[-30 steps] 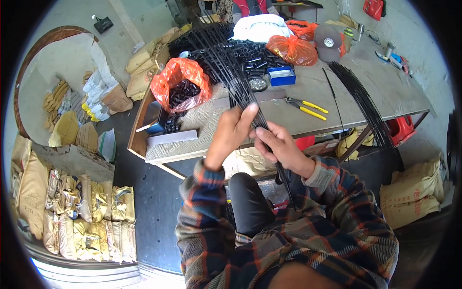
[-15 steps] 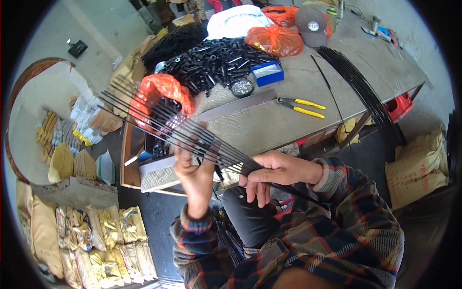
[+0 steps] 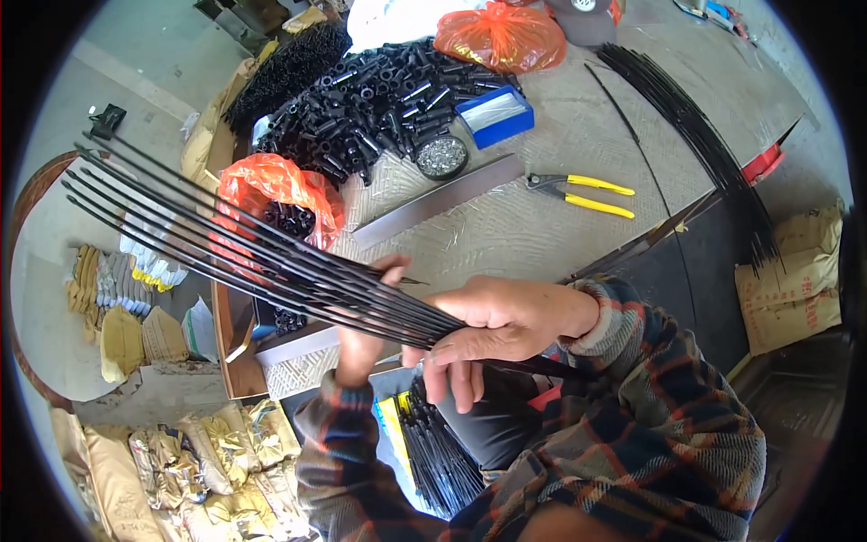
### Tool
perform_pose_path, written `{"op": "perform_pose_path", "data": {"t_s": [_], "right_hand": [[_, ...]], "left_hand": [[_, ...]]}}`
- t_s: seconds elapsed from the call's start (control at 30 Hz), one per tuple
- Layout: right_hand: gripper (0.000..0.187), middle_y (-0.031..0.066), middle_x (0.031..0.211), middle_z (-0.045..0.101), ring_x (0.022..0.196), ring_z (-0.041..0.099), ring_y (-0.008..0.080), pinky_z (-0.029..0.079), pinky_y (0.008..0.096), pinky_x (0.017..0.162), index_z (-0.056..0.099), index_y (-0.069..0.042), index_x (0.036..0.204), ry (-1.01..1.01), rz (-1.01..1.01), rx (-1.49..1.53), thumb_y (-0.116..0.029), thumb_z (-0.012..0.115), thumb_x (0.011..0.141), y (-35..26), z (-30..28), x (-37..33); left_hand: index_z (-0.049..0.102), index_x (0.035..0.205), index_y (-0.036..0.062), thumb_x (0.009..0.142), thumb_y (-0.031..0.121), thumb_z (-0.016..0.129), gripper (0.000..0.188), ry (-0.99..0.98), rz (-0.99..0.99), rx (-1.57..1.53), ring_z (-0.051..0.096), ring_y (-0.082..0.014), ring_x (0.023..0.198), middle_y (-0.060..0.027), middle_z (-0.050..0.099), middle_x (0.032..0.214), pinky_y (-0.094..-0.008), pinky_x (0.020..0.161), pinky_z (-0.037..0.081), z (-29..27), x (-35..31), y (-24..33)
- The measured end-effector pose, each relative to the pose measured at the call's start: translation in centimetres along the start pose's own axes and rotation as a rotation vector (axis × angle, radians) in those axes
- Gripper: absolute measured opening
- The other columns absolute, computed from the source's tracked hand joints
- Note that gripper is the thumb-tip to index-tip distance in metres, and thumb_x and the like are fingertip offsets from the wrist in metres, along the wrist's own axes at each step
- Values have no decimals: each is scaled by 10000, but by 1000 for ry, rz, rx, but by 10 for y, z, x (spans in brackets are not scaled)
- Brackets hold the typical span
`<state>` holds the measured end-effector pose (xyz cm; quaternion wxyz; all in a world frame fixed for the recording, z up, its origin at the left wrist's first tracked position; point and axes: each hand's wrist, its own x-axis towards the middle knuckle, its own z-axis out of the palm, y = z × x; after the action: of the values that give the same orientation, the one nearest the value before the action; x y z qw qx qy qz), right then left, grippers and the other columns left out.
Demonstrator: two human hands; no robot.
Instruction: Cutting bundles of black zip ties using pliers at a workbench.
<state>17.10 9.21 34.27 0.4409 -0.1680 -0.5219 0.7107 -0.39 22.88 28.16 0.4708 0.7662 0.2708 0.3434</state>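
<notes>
A fanned bundle of thin black rods [image 3: 298,275] crosses in front of me, its spread tips toward the upper left. My right hand [image 3: 510,321] is closed around the near end, thumb along the side. Beneath the middle of the bundle, my left hand [image 3: 359,348] holds it from below; fingertips show above the rods, and the rest of its fingers are hidden. Beyond them on the table lie a flat metal strip [image 3: 442,200], yellow-handled pliers [image 3: 587,196], a round dish of small shiny pieces [image 3: 442,157] and a blue box [image 3: 497,117].
A heap of black tubular parts [image 3: 361,117] covers the table's back left. Red plastic bags [image 3: 501,38] lie around it. More black rods [image 3: 686,126] overhang the right edge. Another rod bundle [image 3: 438,452] stands low by my leg. Packed sacks [image 3: 194,470] sit at lower left.
The view has shifted. My left hand has gone lower under the bundle and closer to my right hand. The rods' spread tips reach farther up and left.
</notes>
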Motion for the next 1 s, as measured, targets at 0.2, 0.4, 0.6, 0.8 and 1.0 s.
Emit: {"op": "perform_pose_path", "data": {"t_s": [0.2,0.4,0.6,0.8,1.0], "right_hand": [[264,167,878,614,741,648,201,538,280,653,386,64,1150,180,13,-142,-115,396,956,62,-15,-11],[240,159,851,614,747,653,198,532,273,673,396,56,1116,401,42,-174,-127,380,962,111,-23,-9],[213,153,856,608,783,649,206,529,279,697,416,40,1077,459,77,-126,-134,371,964,168,-20,-45],[266,99,932,629,882,611,169,484,316,800,501,-4,1081,374,149,-366,-226,433,951,235,-50,-55],[369,184,929,600,902,598,310,472,401,751,501,-37,1109,375,218,-1441,-294,564,851,257,-117,-83]], "left_hand": [[598,1082,32,803,144,612,301,-207,366,461,572,-295,1006,-162,617,1022,-360,884,423,-8,113,-35],[296,1383,201,742,146,628,724,-139,546,1522,247,-226,1335,-76,313,1414,-490,1054,179,-25,144,-55],[210,1414,104,653,508,637,962,-446,392,1367,144,-333,1358,-212,203,1438,-549,1058,91,-28,46,-13],[220,1397,23,577,680,631,1128,-571,356,960,92,-370,1361,-265,119,1445,-515,1072,74,16,-34,-30],[430,1303,55,749,443,618,702,-523,499,817,383,-284,1258,-139,409,1351,-401,1044,289,50,-28,-33]]}}
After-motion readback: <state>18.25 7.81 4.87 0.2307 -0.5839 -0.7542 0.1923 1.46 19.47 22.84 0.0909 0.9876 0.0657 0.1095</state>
